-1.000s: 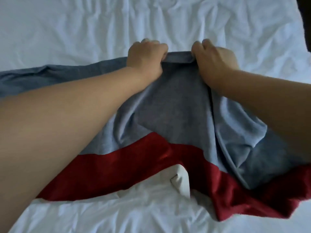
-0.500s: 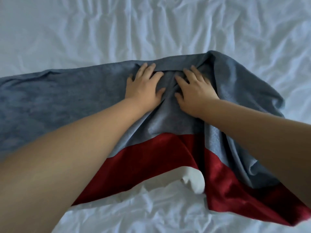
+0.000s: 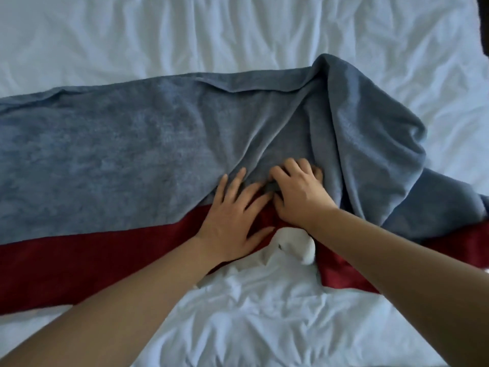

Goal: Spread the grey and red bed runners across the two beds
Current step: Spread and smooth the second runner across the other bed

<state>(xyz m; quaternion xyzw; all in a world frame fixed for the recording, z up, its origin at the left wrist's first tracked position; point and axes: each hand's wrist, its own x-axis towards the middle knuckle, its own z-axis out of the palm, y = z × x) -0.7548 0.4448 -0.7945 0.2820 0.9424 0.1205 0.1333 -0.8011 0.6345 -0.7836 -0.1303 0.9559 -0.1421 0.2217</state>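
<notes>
Forearms in from near edge, both stretched fwd over rumpled white sheet. L hand palm down, fingers spread wide, pressed flat on red band w/ fingertips reaching onto grey. R hand just beside it, fingers touching L's, knuckles bent, curled into grey cloth & pinching small fold. Between wrists, white lump of bedding poking out. Under both hands, bed runner: smooth to L, bunched in deep folds to R & beyond R hand, far edge turned over.
</notes>
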